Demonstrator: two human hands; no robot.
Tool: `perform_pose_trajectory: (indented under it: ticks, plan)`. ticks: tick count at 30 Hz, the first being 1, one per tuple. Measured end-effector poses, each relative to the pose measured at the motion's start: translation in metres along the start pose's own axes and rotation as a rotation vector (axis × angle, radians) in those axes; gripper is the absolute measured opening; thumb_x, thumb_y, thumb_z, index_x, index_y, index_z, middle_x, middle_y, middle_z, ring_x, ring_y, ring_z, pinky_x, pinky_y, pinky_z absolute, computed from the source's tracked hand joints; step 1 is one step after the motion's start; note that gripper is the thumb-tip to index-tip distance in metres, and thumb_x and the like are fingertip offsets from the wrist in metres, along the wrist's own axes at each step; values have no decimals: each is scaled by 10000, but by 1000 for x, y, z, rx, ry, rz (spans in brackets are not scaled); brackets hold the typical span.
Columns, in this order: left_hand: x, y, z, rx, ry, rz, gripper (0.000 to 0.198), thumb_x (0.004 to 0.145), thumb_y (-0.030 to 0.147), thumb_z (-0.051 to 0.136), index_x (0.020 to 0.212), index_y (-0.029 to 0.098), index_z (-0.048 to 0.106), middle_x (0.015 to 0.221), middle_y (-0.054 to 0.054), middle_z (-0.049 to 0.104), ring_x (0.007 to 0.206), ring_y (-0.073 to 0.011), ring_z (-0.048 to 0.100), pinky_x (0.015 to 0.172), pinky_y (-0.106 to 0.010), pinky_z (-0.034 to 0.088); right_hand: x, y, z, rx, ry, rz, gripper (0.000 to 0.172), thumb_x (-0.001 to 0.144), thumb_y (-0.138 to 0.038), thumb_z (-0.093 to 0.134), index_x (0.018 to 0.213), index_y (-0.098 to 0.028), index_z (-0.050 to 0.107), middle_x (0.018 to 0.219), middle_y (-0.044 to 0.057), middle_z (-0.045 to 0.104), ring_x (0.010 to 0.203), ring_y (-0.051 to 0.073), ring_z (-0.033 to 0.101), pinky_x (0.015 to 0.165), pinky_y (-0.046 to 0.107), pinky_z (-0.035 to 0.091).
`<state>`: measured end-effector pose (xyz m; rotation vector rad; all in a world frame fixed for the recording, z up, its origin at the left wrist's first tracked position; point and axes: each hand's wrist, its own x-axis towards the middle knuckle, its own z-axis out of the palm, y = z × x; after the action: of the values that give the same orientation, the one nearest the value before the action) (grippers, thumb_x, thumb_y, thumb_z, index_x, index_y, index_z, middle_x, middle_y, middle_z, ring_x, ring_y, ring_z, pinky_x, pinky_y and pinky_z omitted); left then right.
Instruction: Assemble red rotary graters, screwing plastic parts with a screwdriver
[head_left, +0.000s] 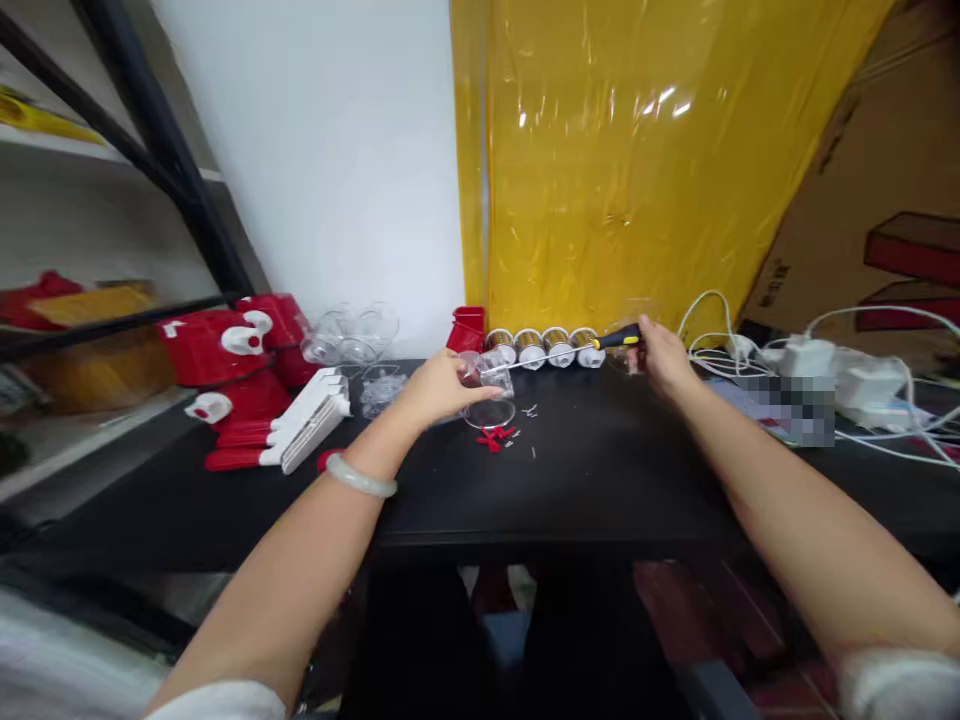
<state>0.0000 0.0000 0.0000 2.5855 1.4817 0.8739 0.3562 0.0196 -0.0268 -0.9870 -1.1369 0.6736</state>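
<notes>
My left hand is closed around a clear plastic part just above the black table. My right hand grips a screwdriver by its yellow-and-black handle. Its long metal shaft points left, and the tip meets or overlaps the clear part; exact contact is too small to tell. Below the part lies a clear round piece. Small red plastic pieces and several tiny pale bits are scattered nearby. Behind the shaft stands a row of several white-and-gold cylinders, beside a red plastic housing.
Red housings with white knobs and white slotted parts stand at left. Clear cups and small clear pieces lie behind my left arm. White cables and adapters crowd the right, before a cardboard box.
</notes>
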Motion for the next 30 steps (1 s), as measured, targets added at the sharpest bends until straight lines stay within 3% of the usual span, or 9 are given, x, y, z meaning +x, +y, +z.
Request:
perform_pose_trajectory:
  ticks: [5, 11, 18, 21, 24, 27, 30]
  plan:
    - [0, 3, 2, -8, 3, 18, 510, 664, 690, 651, 605, 191, 567, 659, -38, 571, 661, -176, 532, 620, -308, 356, 0, 1, 5, -50, 22, -6, 501, 741, -716, 574, 711, -221, 502, 412, -55, 493, 312, 94, 443, 329, 221, 395]
    - [-1, 0, 2, 11, 27, 16, 485, 656, 683, 660, 638, 202, 602, 745, -59, 584, 733, -200, 550, 663, -328, 394, 0, 1, 5, -20, 37, -16, 467, 748, -655, 621, 871, -206, 600, 532, -11, 619, 400, 129, 573, 358, 222, 421]
    - [0, -1, 3, 22, 23, 45, 502, 670, 698, 640, 641, 197, 614, 752, -65, 599, 758, -209, 565, 683, -333, 420, 1, -2, 0, -27, 72, -91, 458, 768, -680, 570, 734, -225, 532, 373, -66, 436, 275, 95, 385, 272, 212, 279]
    - [0, -1, 3, 39, 26, 28, 504, 665, 701, 644, 663, 198, 626, 770, -69, 600, 770, -212, 569, 687, -335, 424, 0, -3, 0, 96, 19, -9, 440, 825, -654, 456, 793, -224, 544, 454, -32, 526, 334, 127, 485, 321, 239, 370]
    - [0, -1, 3, 38, 19, 26, 506, 668, 706, 639, 661, 199, 627, 771, -67, 597, 766, -210, 567, 682, -335, 420, -1, -3, 0, 203, -63, 28, 300, 798, -529, 499, 852, -236, 530, 588, -15, 622, 435, 157, 591, 395, 267, 449]
    - [0, -1, 3, 31, 22, 26, 514, 662, 712, 637, 654, 199, 620, 774, -66, 591, 755, -207, 562, 670, -332, 412, -2, -4, -1, 199, -85, 32, 236, 759, -449, 561, 866, -243, 515, 608, -28, 631, 453, 154, 606, 413, 259, 461]
    - [-1, -1, 3, 39, 32, 18, 520, 656, 717, 637, 642, 198, 608, 776, -63, 582, 749, -204, 558, 662, -328, 406, -1, -4, -1, 157, -59, 33, 289, 754, -491, 615, 841, -240, 499, 519, -49, 576, 403, 136, 562, 387, 242, 446]
